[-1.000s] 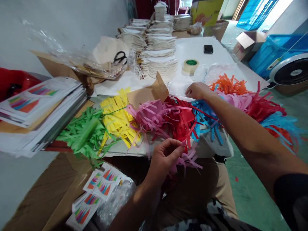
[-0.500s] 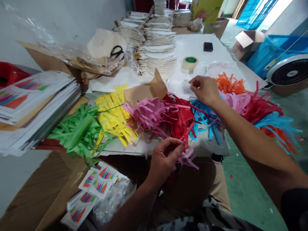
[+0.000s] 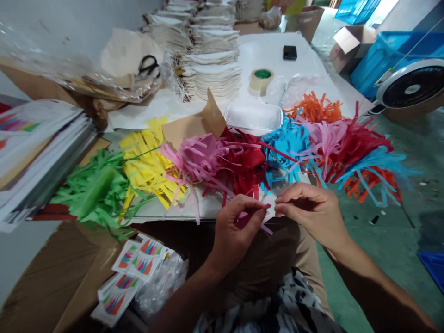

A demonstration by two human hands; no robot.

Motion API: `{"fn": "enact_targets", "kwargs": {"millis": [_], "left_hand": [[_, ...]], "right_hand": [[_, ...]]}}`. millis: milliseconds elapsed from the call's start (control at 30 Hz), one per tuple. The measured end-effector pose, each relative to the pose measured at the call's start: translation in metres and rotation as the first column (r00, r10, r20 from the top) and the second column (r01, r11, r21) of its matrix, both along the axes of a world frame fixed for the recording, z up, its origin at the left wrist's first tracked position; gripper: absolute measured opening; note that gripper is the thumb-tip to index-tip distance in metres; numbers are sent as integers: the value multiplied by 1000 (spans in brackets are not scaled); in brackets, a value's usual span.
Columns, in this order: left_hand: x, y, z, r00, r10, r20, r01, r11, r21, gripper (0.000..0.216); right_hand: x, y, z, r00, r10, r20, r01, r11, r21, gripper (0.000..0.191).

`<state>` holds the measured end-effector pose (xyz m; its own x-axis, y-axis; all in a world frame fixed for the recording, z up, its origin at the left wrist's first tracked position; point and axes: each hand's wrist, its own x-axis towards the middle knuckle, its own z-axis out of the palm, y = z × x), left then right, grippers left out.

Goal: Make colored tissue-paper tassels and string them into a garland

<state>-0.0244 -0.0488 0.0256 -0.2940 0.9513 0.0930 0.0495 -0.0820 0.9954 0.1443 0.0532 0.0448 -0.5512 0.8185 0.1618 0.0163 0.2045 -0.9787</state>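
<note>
Just over the table's front edge, my left hand is closed in a pinch on a pink paper tassel, whose twisted tip pokes out between thumb and forefinger. My right hand faces it, thumb and forefinger pinched close to that tip; whatever they hold is too small to make out. Behind the hands lie heaps of cut paper fringe: green, yellow, pink, red and blue. A clear plastic tray sits behind the red heap.
Tape roll, black box and stacked cream bundles occupy the table's back. Scissors rest at left, near paper stacks. More fringe hangs off the right edge, near a fan. Printed cards lie below.
My right hand has come down from over the clear tray to beside my left hand. The tray and blue fringe are now uncovered. The view has tilted slightly downward.
</note>
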Motion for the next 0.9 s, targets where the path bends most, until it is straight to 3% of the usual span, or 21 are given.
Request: {"fn": "enact_targets", "kwargs": {"millis": [167,400,900], "left_hand": [[6,2,7,993,-11,-115,22,995,98,4],[5,1,13,988,-15,-156,29,996,86,5],[3,-2,12,981,-25,-193,43,995,93,6]], "right_hand": [[7,-5,7,996,-33,86,23,992,121,12],[11,-7,9,988,-66,137,49,991,122,13],[10,-11,10,983,-33,182,-23,954,298,12]]}}
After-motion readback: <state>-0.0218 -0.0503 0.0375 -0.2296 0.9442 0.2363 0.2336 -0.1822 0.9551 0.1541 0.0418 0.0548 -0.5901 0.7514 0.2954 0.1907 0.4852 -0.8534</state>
